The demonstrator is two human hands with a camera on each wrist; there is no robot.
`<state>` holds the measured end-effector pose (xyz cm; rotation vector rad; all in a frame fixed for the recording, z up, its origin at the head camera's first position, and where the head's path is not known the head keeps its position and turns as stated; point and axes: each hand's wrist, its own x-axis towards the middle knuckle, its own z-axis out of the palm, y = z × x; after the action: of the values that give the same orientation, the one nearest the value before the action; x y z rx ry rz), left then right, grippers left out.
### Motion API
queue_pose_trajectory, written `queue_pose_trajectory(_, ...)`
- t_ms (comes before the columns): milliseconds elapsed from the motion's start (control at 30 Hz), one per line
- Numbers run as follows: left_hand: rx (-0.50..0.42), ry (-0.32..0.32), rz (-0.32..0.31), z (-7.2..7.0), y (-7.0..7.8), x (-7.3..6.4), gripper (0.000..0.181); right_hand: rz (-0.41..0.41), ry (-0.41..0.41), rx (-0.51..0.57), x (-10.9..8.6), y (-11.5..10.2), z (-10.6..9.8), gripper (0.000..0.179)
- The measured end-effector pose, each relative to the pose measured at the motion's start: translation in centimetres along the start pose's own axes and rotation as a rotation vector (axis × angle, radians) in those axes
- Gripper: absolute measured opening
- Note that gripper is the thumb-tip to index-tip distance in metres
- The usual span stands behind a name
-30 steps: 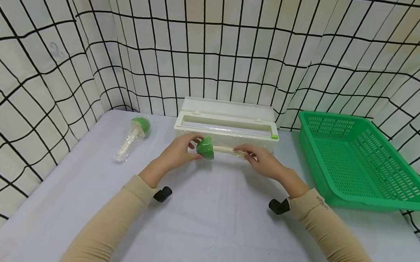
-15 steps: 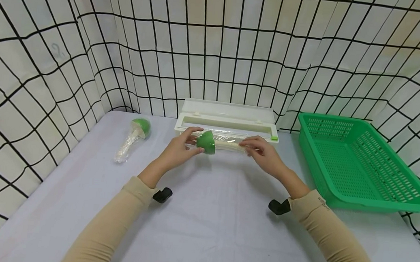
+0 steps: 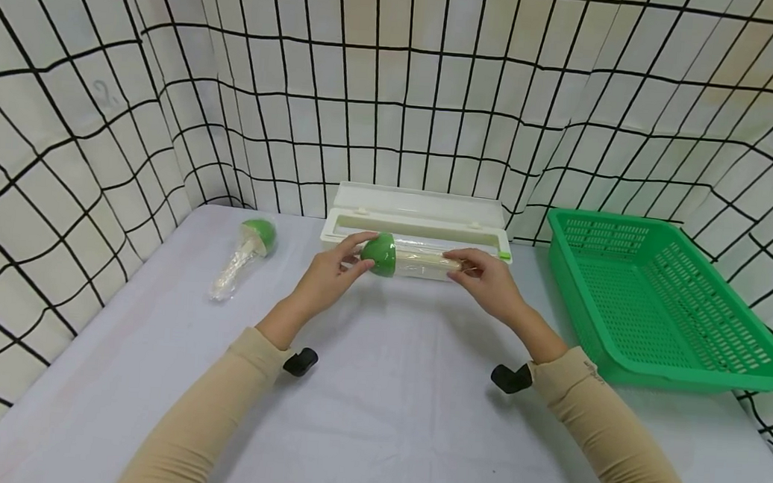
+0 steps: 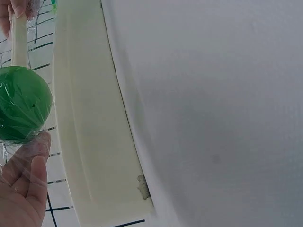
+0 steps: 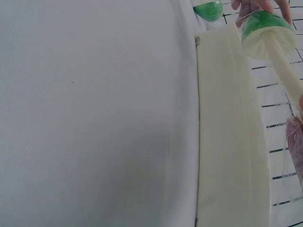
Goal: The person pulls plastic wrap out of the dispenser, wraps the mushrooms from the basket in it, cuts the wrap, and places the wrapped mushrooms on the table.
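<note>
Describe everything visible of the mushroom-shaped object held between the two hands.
The mushroom-shaped object has a rounded, glossy green cap, a pale underside and a slim cream stem, with clear, crinkled film around it. It is held roughly level, off the table, cap toward the left. The left hand grips the cap; the right hand holds the stem end.

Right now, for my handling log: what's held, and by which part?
A mushroom-shaped object: left grip on its green cap, right grip near its stem end.
</note>
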<state>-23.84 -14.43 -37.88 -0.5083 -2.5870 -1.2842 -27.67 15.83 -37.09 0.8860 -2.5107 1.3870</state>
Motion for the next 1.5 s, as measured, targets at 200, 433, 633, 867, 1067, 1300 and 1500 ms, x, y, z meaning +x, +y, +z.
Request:
queue_pose_trajectory(200,-0.025,0.026,-0.067,-0.1,0.4,0.1,0.056,0.071,0.012,0.031,0.1,-0.2,-0.1,0.030)
queue_pose_trajectory(433,0.010,0.040,-0.033,0.1,0.4,0.5,0.083,0.066,0.026,0.050,0.2,-0.4,-0.2,0.031)
queue_pose_trajectory(633,0.048,0.036,-0.025,-0.1,0.8,0.5,0.069,0.114,0.039,0.027,0.3,-0.9,-0.3,0.040)
queue_pose_trajectory(867,0.075,0.028,0.020,0.0,0.9,0.9,0.067,0.127,0.068,-0.030,0.4,-1.3,-0.2,0.035)
queue_pose_trajectory(1067,0.068,0.039,0.059,-0.3,1.2,1.1,0.066,0.067,0.122,-0.082,0.4,-1.8,-0.1,0.030)
queue_pose_trajectory(1300,0.046,0.022,0.072,-0.7,1.4,1.2,0.068,-0.009,0.184,-0.164,0.9,-2.3,-0.5,0.029)
queue_pose_trajectory(1500,0.012,0.039,0.079,-0.6,1.7,1.6,0.071,0.005,0.220,-0.146,1.0,-2.4,-0.8,0.031)
